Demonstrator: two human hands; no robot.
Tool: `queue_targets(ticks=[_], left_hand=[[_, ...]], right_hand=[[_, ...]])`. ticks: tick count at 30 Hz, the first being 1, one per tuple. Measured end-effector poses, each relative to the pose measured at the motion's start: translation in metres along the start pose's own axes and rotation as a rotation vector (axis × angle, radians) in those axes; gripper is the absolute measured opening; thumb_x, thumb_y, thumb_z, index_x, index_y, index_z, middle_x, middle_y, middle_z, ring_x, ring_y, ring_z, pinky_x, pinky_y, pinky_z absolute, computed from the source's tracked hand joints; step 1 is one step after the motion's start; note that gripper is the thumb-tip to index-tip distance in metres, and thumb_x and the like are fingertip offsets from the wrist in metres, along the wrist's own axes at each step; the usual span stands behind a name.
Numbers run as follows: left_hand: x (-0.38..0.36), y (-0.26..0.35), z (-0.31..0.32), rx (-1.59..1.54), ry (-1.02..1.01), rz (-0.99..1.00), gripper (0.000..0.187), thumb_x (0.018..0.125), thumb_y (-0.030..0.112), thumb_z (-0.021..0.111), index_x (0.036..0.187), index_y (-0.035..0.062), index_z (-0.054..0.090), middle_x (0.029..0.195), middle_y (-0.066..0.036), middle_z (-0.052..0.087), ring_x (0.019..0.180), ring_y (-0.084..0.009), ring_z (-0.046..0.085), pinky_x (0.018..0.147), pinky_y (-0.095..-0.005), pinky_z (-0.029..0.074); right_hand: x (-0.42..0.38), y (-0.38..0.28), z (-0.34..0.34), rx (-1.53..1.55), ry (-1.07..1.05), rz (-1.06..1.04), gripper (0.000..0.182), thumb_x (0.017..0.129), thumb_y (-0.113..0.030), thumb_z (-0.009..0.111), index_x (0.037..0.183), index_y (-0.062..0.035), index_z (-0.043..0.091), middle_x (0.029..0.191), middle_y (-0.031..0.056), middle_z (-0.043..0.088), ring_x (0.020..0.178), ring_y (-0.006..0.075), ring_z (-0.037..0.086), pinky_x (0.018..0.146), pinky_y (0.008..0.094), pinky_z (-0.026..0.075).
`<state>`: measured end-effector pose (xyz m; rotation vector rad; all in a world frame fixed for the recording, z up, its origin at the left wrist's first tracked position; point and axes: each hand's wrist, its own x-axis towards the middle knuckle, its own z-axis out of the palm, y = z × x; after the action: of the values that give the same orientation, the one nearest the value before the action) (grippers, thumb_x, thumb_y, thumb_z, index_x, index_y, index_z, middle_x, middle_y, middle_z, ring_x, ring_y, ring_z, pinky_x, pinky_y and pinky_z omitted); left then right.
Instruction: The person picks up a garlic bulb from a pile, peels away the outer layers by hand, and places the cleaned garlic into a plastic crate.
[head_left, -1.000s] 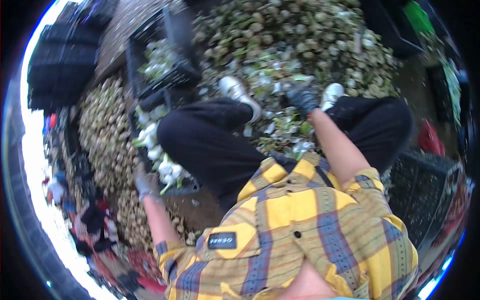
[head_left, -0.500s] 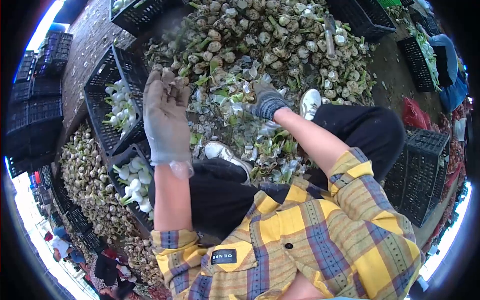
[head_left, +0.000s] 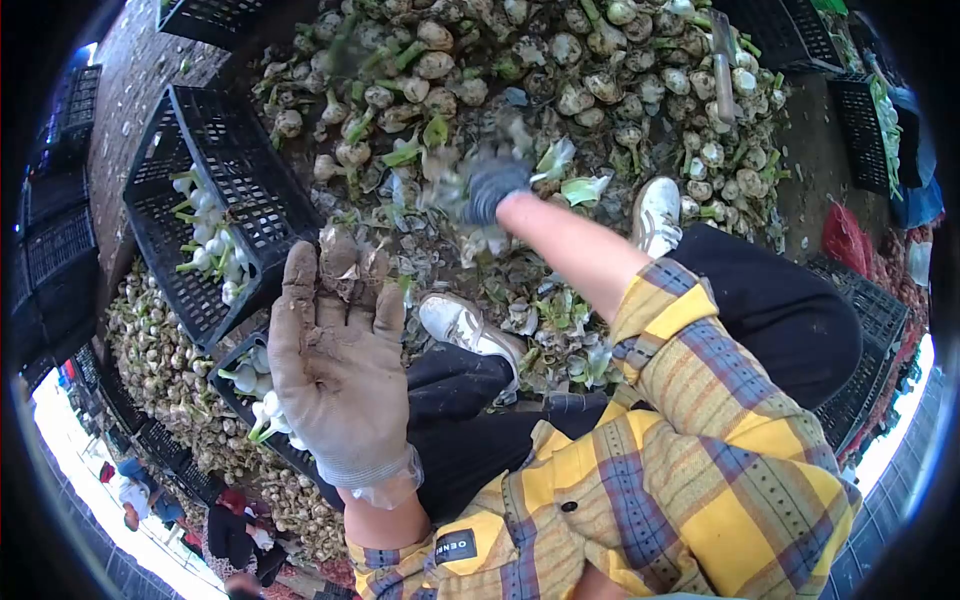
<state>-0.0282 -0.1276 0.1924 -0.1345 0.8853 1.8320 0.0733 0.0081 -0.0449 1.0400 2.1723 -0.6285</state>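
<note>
My left hand (head_left: 340, 370) wears a dirt-caked beige glove. Its palm faces up with the fingers stretched out, and nothing lies in it. A grey glove covers my right hand (head_left: 490, 188), which is smeared by motion over the litter of leaves and skins (head_left: 480, 270) between my shoes; its fingers cannot be made out. Beyond it spreads a heap of soiled garlic bulbs (head_left: 600, 90) with cut green stems. On that heap's right side rests a knife (head_left: 722, 70). Close to my left hand stands a crate of clean white bulbs (head_left: 250, 375).
A tilted black crate (head_left: 250, 180) holds peeled bulbs at left. Another garlic heap (head_left: 165, 350) lies behind it. Black crates (head_left: 865, 310) stand at right near a red sack (head_left: 848, 238). A person (head_left: 235, 540) is at lower left, and another crate of bulbs (head_left: 870, 130) at upper right.
My left hand has come down nearer my body, palm up. My right hand has swept left across the litter. The view has shifted slightly.
</note>
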Motion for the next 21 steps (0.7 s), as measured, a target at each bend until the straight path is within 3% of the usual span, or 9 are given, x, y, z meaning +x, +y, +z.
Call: queue_targets(ticks=[1, 2, 6, 11, 15, 16, 19, 20, 21], left_hand=[[-0.002, 0.0, -0.001, -0.014, -0.021, -0.002, 0.046, 0.094, 0.027, 0.039, 0.131, 0.001, 0.037, 0.127, -0.018, 0.045, 0.117, -0.0334, 0.044, 0.096, -0.044, 0.04], [-0.004, 0.002, -0.001, -0.027, -0.042, -0.006, 0.045, 0.094, 0.027, 0.039, 0.131, 0.0007, 0.038, 0.126, -0.019, 0.046, 0.117, -0.0336, 0.044, 0.095, -0.0442, 0.04], [-0.011, 0.003, 0.001, -0.042, -0.123, -0.017, 0.043, 0.094, 0.026, 0.038, 0.125, -0.0036, 0.041, 0.123, -0.021, 0.048, 0.115, -0.0356, 0.046, 0.095, -0.0453, 0.041], [-0.014, 0.004, -0.002, -0.074, -0.23, -0.103, 0.043, 0.094, 0.024, 0.036, 0.122, -0.008, 0.042, 0.126, -0.024, 0.044, 0.123, -0.0379, 0.037, 0.099, -0.0483, 0.036], [-0.012, -0.001, -0.001, -0.13, -0.252, -0.161, 0.043, 0.093, 0.023, 0.034, 0.118, -0.0101, 0.045, 0.123, -0.026, 0.047, 0.123, -0.0391, 0.036, 0.1, -0.0505, 0.035], [-0.015, -0.005, 0.007, -0.063, -0.205, -0.146, 0.037, 0.093, 0.024, 0.04, 0.114, -0.0048, 0.051, 0.115, -0.022, 0.053, 0.112, -0.0347, 0.048, 0.096, -0.0483, 0.038], [-0.011, -0.011, 0.009, -0.038, -0.19, -0.137, 0.039, 0.093, 0.025, 0.04, 0.116, -0.0044, 0.05, 0.116, -0.022, 0.053, 0.111, -0.0336, 0.049, 0.096, -0.0471, 0.038], [-0.01, -0.012, 0.008, -0.028, -0.226, -0.148, 0.039, 0.093, 0.025, 0.04, 0.116, -0.0045, 0.05, 0.117, -0.022, 0.052, 0.112, -0.0333, 0.049, 0.096, -0.0467, 0.038], [-0.01, -0.012, 0.007, -0.017, -0.27, -0.167, 0.04, 0.093, 0.026, 0.04, 0.117, -0.0047, 0.049, 0.119, -0.022, 0.052, 0.113, -0.033, 0.048, 0.097, -0.0463, 0.038]], right_hand=[[-0.008, 0.001, 0.016, -0.023, -0.041, -0.02, 0.059, 0.069, -0.047, 0.061, 0.115, -0.0096, 0.059, 0.123, 0.0155, 0.053, 0.112, 0.03, 0.052, 0.09, 0.0564, 0.038], [-0.001, 0.008, 0.059, 0.023, 0.041, -0.081, 0.058, 0.067, -0.044, 0.064, 0.118, -0.0172, 0.057, 0.124, 0.0152, 0.05, 0.115, 0.0315, 0.049, 0.091, 0.0607, 0.034], [-0.085, 0.023, 0.085, -0.085, 0.018, -0.062, 0.061, 0.062, -0.04, 0.069, 0.12, -0.0315, 0.053, 0.132, 0.0122, 0.041, 0.124, 0.0329, 0.037, 0.098, 0.0628, 0.022], [-0.151, 0.063, 0.159, -0.167, -0.059, -0.06, 0.064, 0.066, -0.042, 0.066, 0.125, -0.0259, 0.048, 0.138, 0.0137, 0.036, 0.127, 0.0331, 0.034, 0.098, 0.0621, 0.023], [-0.188, 0.104, 0.18, -0.083, -0.39, 0.146, 0.063, 0.071, -0.039, 0.063, 0.129, -0.022, 0.045, 0.138, 0.0099, 0.038, 0.127, 0.0308, 0.036, 0.097, 0.0641, 0.024], [-0.193, 0.11, 0.188, -0.132, -0.386, 0.166, 0.061, 0.071, -0.036, 0.064, 0.127, -0.0163, 0.049, 0.136, 0.0105, 0.041, 0.125, 0.0295, 0.04, 0.097, 0.061, 0.029], [-0.191, 0.113, 0.187, -0.147, -0.51, 0.204, 0.057, 0.069, -0.034, 0.066, 0.122, -0.0151, 0.054, 0.131, 0.0109, 0.047, 0.122, 0.0287, 0.044, 0.096, 0.0604, 0.031], [-0.191, 0.107, 0.173, -0.157, -0.5, 0.189, 0.057, 0.065, -0.028, 0.063, 0.12, -0.0153, 0.055, 0.126, 0.0134, 0.051, 0.117, 0.0312, 0.048, 0.094, 0.054, 0.037], [-0.162, 0.118, 0.239, -0.126, -0.182, 0.323, 0.049, 0.068, -0.031, 0.061, 0.113, -0.0125, 0.06, 0.116, 0.012, 0.058, 0.108, 0.03, 0.055, 0.087, 0.053, 0.042]])
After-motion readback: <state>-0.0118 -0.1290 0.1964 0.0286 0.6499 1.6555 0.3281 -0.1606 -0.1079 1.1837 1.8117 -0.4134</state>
